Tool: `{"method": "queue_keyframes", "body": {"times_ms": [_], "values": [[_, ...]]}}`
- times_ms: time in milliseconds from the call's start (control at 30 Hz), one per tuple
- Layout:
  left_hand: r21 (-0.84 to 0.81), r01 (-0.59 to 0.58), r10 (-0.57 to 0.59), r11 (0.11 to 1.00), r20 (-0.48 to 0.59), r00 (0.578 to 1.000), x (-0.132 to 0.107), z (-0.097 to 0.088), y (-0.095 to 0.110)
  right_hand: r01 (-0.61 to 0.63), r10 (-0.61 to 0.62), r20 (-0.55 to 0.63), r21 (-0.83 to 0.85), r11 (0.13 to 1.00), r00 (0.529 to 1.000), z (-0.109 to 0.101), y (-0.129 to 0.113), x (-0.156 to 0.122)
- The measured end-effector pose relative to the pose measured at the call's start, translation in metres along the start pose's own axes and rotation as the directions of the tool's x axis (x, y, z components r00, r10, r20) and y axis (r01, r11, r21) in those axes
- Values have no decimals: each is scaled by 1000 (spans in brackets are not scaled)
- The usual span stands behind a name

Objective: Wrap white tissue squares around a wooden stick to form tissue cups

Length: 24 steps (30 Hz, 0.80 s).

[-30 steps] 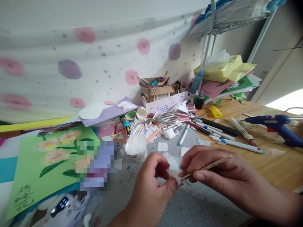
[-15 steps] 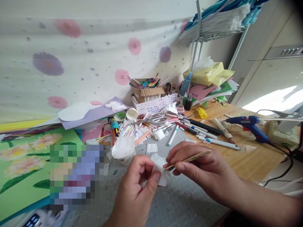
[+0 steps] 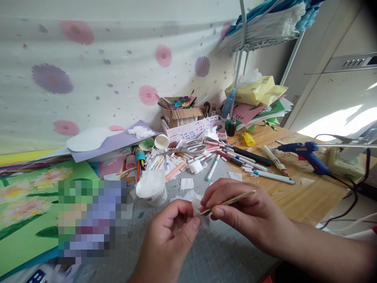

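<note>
1. Leftmost, a green card painted with pale flowers [image 3: 26, 204] lay flat, with a white paper cup [image 3: 151, 188] standing just right of it on the grey gridded cutting mat [image 3: 224, 255].
2. Your left hand [image 3: 169, 236] had thumb and forefinger pinched shut on a small white tissue-paper scrap [image 3: 196, 206], held above the mat.
3. Your right hand [image 3: 250, 216] gripped a thin wooden stick [image 3: 228, 202] between thumb and fingers; its long axis ran up to the right, its lower tip touching the scrap's right edge.
4. Farther right, a blue glue gun [image 3: 304, 153] rested on the wooden table [image 3: 309, 196], well apart.
</note>
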<state>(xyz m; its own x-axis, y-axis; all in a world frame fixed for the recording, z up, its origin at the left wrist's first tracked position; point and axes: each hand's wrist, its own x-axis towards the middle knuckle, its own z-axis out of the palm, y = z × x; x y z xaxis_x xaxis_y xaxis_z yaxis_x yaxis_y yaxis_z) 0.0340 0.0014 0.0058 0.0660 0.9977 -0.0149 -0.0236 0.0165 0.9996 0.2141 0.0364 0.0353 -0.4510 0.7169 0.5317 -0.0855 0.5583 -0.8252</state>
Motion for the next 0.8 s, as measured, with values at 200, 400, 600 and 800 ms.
{"method": "queue_keyframes", "body": {"times_ms": [200, 400, 600, 800], "values": [[-55, 35, -37, 998, -38, 999, 3, 0, 1, -86, 88, -22, 78, 993, 996, 2, 6, 1], [-7, 50, -50, 999, -39, 998, 7, -4, 2, -276, 311, -85, 286, 918, 947, -8, 18, 4], [100, 67, -57, 993, -92, 994, 9, -5, 6, -356, 444, -239, 334, 873, 864, -28, 28, 9], [183, 67, -35, 981, -174, 984, 10, -7, 6, -383, 360, -284, -27, 924, 889, -35, 35, 11]]}}
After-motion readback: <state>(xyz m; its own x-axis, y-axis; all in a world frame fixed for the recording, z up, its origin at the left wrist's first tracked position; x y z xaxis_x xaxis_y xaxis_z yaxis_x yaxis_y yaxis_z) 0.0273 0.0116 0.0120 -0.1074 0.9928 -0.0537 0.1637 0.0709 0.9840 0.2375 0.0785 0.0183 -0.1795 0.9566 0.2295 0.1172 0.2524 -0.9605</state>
